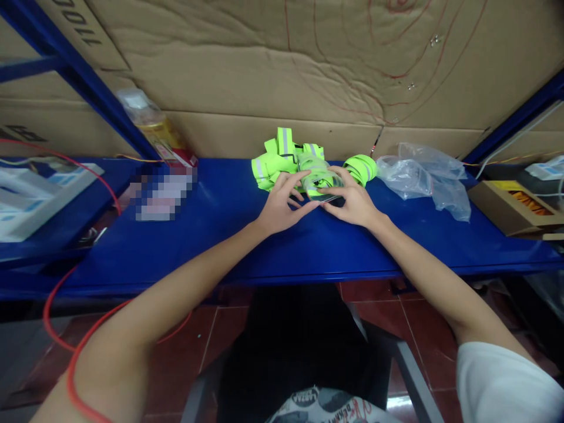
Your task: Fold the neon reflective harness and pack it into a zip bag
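My left hand [282, 202] and my right hand [352, 202] meet at the middle of the blue shelf [220, 241]. Together they pinch a small clear plastic bag [319, 182] with a folded neon-yellow reflective band inside it. The fingers of both hands are curled round the bag's edges. Just behind the hands lies a pile of several neon-yellow bands with grey stripes [275, 158], and one rolled band [363, 167] sits to the right of it.
Crumpled clear plastic bags [425, 176] lie to the right. An open cardboard box [513, 208] stands at the far right. A bottle [152, 126] leans at the back left. Cardboard sheets [282, 64] form the back wall. A red cable [66, 346] hangs at the left.
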`<state>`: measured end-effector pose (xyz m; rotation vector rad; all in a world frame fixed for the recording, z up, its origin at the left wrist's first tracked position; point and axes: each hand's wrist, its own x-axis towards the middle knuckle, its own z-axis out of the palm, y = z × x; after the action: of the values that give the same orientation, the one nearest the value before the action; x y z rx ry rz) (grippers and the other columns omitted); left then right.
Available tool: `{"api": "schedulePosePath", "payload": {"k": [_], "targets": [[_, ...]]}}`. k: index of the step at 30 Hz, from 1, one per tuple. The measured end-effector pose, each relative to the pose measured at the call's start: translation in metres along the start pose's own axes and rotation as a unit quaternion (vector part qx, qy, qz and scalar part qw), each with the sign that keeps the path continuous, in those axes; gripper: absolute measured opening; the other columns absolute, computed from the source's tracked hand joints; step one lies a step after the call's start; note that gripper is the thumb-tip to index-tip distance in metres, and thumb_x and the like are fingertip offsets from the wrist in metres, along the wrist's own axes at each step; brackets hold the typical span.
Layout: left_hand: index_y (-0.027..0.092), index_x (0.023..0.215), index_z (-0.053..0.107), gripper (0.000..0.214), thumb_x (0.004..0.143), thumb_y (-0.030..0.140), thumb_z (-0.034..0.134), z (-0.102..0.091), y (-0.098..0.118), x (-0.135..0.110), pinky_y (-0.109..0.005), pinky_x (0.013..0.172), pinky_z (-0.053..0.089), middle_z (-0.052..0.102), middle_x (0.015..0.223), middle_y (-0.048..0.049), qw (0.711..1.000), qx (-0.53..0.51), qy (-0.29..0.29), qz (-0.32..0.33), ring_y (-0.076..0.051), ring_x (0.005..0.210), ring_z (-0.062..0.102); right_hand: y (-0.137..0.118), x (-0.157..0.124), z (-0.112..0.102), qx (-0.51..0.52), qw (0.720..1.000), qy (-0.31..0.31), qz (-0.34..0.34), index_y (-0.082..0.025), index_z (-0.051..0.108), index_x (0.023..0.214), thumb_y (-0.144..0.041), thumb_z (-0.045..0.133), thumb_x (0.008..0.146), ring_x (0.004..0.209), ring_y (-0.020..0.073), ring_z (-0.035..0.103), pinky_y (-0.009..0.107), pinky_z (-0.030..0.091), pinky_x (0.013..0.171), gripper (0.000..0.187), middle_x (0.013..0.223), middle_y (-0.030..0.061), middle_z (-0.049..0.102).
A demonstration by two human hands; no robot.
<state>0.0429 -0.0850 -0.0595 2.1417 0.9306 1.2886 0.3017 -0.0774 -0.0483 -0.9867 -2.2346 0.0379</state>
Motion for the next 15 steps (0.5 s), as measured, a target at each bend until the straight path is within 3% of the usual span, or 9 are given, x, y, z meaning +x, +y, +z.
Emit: {"api": "schedulePosePath", "payload": {"k": [3,7,10,15], "targets": [[0.03,0.156,0.066,0.06,0.099,0.046,0.077,0.003,0.002,0.001,-0.027,0.071,0.065,0.067,0.112,-0.006,0.999,0.03,0.026,0.015,-0.012,0.075,0.065,-0.008,0.002,-0.003,-0.016,0.999,-0.037,-0.012,-0.025,0.086,0.129,-0.041,0.085,0.093,0.155,0.0403,0.056,0.063,0.059,0.118,0.039,0.17,0.0147,0.051],[0.028,0.13,0.084,0.034,0.105,0.04,0.066,0.0,0.0,0.003,-0.029,0.075,0.062,0.072,0.087,-0.0029,0.995,0.08,0.045,0.04,-0.014,0.07,0.061,0.0,0.003,-0.005,0.019,0.999,-0.031,-0.033,-0.028,0.089,0.117,-0.035,0.082,0.098,0.147,0.0351,0.063,0.059,0.059,0.119,0.022,0.163,0.0112,0.057],[0.028,0.122,0.088,0.03,0.104,0.041,0.068,-0.002,0.001,0.003,-0.03,0.072,0.061,0.081,0.092,-0.0045,0.995,0.056,0.081,0.017,-0.015,0.073,0.067,0.007,0.003,-0.009,0.04,0.997,0.011,-0.061,-0.028,0.089,0.11,-0.035,0.078,0.102,0.138,0.0319,0.07,0.053,0.064,0.11,0.016,0.154,0.0107,0.066],[0.024,0.13,0.085,0.042,0.102,0.053,0.071,0.0,0.004,0.001,-0.032,0.08,0.071,0.084,0.115,-0.0079,0.99,-0.075,0.1,-0.061,-0.016,0.085,0.077,0.002,0.002,-0.013,-0.016,0.992,0.067,-0.107,-0.03,0.085,0.119,-0.039,0.075,0.104,0.132,0.0318,0.073,0.052,0.063,0.11,0.02,0.147,0.0105,0.074]]}}
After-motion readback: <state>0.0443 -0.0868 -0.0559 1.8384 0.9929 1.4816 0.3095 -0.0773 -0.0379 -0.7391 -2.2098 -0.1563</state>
